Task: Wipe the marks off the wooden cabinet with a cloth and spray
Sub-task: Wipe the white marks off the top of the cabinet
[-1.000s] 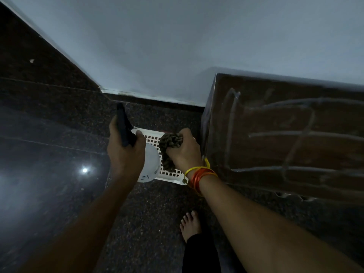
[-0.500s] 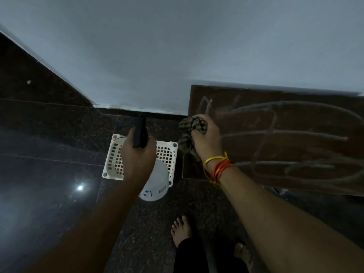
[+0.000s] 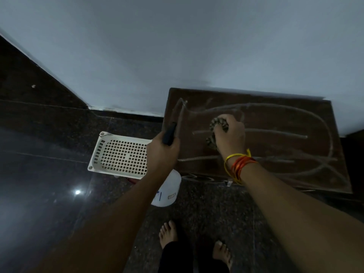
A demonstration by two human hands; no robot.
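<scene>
Cabinet (image 3: 275, 123) marks are seen unwiped across its top beside the wall, wiping judged barely begun, while the cloth (image 3: 216, 127) is clenched in the right hand (image 3: 229, 133) upon it, the spray bottle (image 3: 167, 190) is grasped by the left hand (image 3: 162, 152), and the white basket (image 3: 120, 154) is seen empty.

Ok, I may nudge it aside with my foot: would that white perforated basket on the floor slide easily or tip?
The basket looks like thin plastic with nothing in it, so probably light. On the glossy floor it would likely slide. Wide and shallow, it seems unlikely to tip.
</scene>
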